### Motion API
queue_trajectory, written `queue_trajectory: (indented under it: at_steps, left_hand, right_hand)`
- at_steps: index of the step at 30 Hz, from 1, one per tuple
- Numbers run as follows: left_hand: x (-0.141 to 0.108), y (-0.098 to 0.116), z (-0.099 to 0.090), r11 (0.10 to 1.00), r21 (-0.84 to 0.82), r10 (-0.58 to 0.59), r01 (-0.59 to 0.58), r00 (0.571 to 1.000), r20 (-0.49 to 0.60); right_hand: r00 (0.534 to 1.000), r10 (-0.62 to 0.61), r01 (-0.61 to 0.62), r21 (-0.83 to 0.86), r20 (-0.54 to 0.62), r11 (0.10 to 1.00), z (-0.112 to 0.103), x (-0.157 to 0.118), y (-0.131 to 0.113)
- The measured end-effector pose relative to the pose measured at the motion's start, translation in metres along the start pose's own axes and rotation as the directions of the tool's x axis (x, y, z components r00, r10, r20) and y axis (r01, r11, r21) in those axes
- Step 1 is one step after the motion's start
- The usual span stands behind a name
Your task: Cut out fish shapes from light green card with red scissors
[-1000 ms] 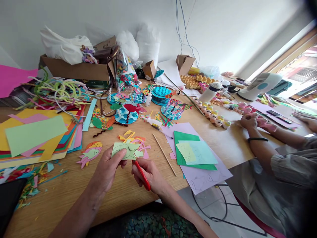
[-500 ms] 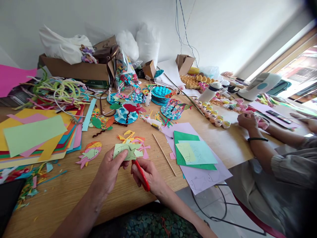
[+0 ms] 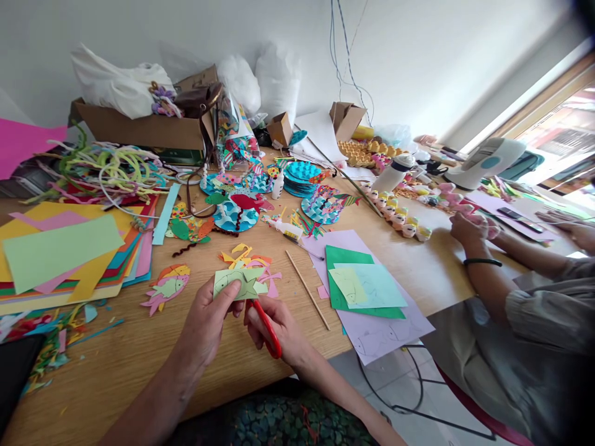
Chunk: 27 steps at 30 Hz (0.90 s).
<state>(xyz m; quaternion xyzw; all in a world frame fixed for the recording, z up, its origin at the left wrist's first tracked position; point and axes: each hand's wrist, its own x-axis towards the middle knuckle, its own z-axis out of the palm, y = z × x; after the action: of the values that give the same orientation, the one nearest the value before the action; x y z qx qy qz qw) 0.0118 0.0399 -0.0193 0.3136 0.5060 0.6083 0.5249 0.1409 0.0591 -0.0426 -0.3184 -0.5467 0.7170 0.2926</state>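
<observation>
Between thumb and fingers, my left hand (image 3: 214, 310) pinches a piece of pale green paper (image 3: 248, 284) with a fish outline drawn on it. My right hand (image 3: 274, 325) grips red-handled scissors (image 3: 267, 328), whose blades meet the paper's lower edge near the drawn tail; the blades are mostly hidden. Yellow, orange and pink paper scraps (image 3: 242, 255) lie just beyond the paper. Left of my left hand rests a layered paper fish (image 3: 166, 288) in pink, orange and green.
A wooden stick (image 3: 307, 290) and drawn sheets (image 3: 367, 285) lie to the right. Coloured paper (image 3: 60, 248) is stacked at left, below pipe cleaners (image 3: 116, 167). Blue decorated plates (image 3: 237, 214) stand behind. Another person's hands (image 3: 469, 232) work at right, holding something pink.
The scissors and my right hand have shifted very slightly left against the green paper. My left hand keeps its pinch. The camera view has moved a little.
</observation>
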Motion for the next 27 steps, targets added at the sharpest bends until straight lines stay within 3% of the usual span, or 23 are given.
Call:
queue_trajectory:
  at_steps: [14,27]
  left_hand:
    - [-0.001,-0.006,-0.001,1.000,0.026,0.016,-0.016,1.000,0.025]
    - [-0.003,-0.007,0.005,0.999,-0.045,-0.015,0.014,0.999,-0.033]
  right_hand:
    - [0.999,0.002,-0.001,0.021,-0.046,1.000,0.001,0.000,0.004]
    - [0.999,-0.022,0.025,0.058,-0.050,0.998,0.000,0.001,0.013]
